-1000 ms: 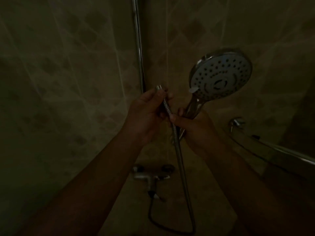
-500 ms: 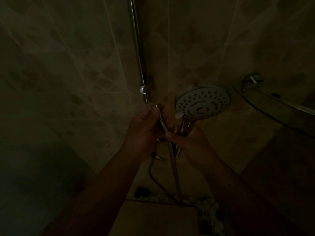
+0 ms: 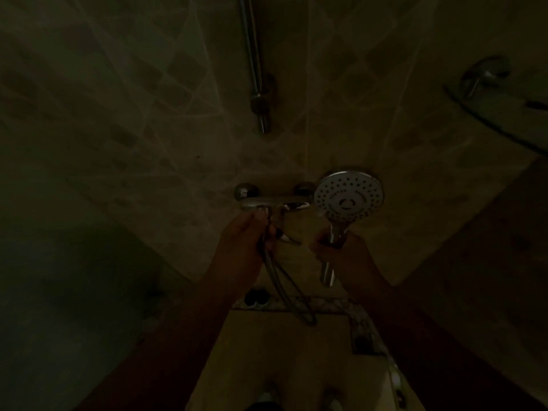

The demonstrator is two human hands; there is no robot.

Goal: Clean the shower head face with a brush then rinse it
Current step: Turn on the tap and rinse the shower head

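The right hand (image 3: 345,256), gripping the round chrome shower head (image 3: 349,196) by its handle, has moved apart from the left hand (image 3: 246,241), which now holds the metal hose (image 3: 277,280) below the chrome wall tap (image 3: 267,201) on dim beige tiles (image 3: 148,114).

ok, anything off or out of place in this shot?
Yes: the shower head is off the wall rail, and the bottom of its handle shows no hose attached. The right hand grips the handle; the left hand holds the hose separately by the mixer tap. No brush in view; lighting is very dim.
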